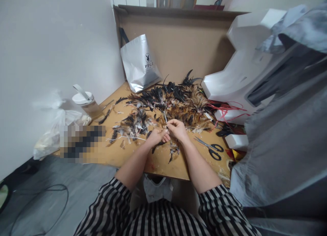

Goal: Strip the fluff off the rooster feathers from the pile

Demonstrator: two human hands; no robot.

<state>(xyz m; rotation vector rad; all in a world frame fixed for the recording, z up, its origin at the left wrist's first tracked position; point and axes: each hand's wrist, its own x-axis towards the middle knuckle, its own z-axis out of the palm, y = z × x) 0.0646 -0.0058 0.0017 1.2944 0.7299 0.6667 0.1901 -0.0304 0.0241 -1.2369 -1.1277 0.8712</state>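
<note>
My left hand (pixel 158 136) is closed, its fingers curled at the middle of the table's near part. A white cord (pixel 133 137) runs from the left along the tabletop to this hand. My right hand (pixel 177 129) meets it from the right, thumb and forefinger pinched. Out of that pinch a short white length of cord (pixel 165 116) sticks up and away from me. Whether a feather is between the fingertips is too small to tell. Around both hands lie black-and-grey feathers (pixel 135 123) and brown feathers (pixel 191 119), with a few loose tufts (pixel 174 150) just below.
Open scissors (pixel 211 149) lie right of my right forearm. Red strings (pixel 224 110) hang over a white foam piece (pixel 236 142). A silver bag (pixel 139 64) leans at the back. A lidded cup (pixel 88 103) and a plastic bag (pixel 61 127) stand left. Grey cloth (pixel 281 134) hangs at right.
</note>
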